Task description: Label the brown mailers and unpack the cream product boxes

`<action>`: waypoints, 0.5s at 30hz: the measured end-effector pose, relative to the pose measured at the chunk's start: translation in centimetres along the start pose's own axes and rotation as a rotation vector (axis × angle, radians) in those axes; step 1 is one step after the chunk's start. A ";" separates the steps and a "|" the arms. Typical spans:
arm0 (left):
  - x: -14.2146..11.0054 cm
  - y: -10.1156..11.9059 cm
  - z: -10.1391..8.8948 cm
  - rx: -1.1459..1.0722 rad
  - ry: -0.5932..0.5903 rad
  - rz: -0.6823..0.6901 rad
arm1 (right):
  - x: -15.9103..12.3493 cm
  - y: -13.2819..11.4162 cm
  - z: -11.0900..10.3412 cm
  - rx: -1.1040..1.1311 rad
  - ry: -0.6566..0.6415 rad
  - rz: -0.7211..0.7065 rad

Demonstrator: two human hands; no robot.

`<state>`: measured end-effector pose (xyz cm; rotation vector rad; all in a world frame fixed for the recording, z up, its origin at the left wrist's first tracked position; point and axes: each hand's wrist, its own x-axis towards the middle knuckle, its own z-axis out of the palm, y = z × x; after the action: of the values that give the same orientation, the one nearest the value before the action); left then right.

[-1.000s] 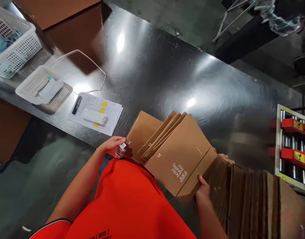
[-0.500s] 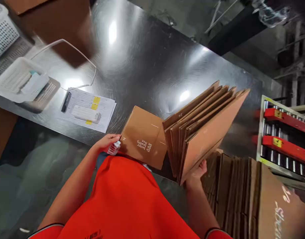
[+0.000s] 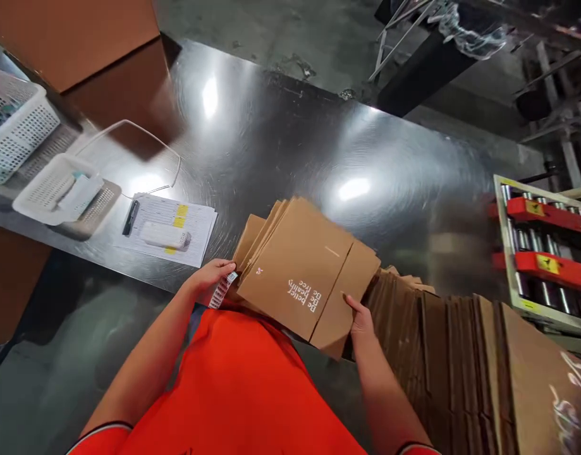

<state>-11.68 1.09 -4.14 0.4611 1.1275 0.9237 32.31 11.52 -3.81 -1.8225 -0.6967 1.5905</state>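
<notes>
A stack of flattened cardboard boxes (image 3: 294,259) with white print lies tilted on the near edge of the metal table (image 3: 290,145). My right hand (image 3: 360,317) grips its right side, thumb on the top sheet and fingers hidden underneath. At the stack's left corner, my left hand (image 3: 210,278) is closed on a strip of barcode labels (image 3: 222,292), its fingertips against the lower cardboard. Whether those fingers also pinch the cardboard, I cannot tell. Right of my right hand stands a long row of more folded cardboard boxes (image 3: 437,341).
Papers on a clipboard (image 3: 195,221) with a white handheld device (image 3: 163,235) lie to the left. Beyond are a small white basket (image 3: 43,196), a larger one (image 3: 24,139) and a big brown box (image 3: 76,38). A roller conveyor (image 3: 546,253) with red bars stands at right.
My right hand has brought the fanned bundle of cardboard boxes left and down flat over the single box that lay before me. My left hand stays near the same corner with the labels.
</notes>
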 end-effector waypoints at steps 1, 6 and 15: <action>0.1 -0.1 0.1 0.010 0.001 -0.001 | 0.4 0.2 0.4 0.009 -0.006 0.037; 0.1 -0.4 0.5 0.024 0.018 0.001 | 1.2 0.5 1.6 -0.007 -0.052 0.104; 0.3 -1.4 1.9 -0.009 0.023 -0.029 | 0.6 0.1 1.5 -0.014 -0.049 0.058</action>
<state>-9.38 0.83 -4.56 0.4264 1.1474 0.9104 30.90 12.08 -4.44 -1.8343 -0.6847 1.6765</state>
